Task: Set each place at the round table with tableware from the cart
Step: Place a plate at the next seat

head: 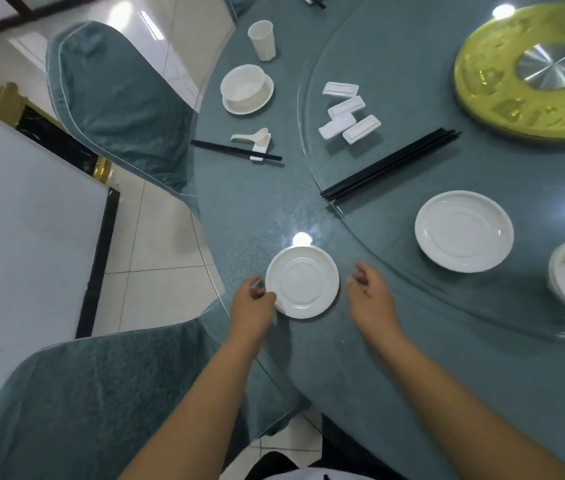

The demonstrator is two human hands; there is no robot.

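The small white plate [302, 281] lies flat on the round table [249, 209], close to its near edge at the place I'm setting. My left hand [252, 303] pinches the plate's left rim; my right hand [369, 294] hovers just beside the right rim, fingers loosely curled, holding nothing. To do this well, I'd square the plate to the chair [76, 403], keep it a little in from the edge, then let go gently. Next items wait on the glass turntable [395, 188]: spare plate [463, 231], black chopsticks [390, 164], white rests [348, 114]. No brands, labels or writing readable anywhere.
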